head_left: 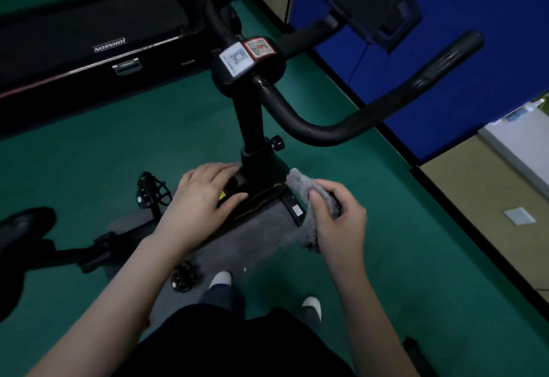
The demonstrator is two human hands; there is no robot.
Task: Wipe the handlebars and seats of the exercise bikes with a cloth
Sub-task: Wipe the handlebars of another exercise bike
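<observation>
A black exercise bike stands in front of me, its curved handlebar sweeping up to the right from the stem. My left hand lies flat with straight fingers on the bike's frame just below the stem. My right hand grips a grey fluffy cloth, bunched and hanging below the fingers, just right of the frame. A dark seat of a neighbouring bike shows at the left edge.
A black treadmill lies at the upper left. A blue partition and a beige wall run along the right. Pedals stick out left of the frame. A grey mat lies under the bike on green floor.
</observation>
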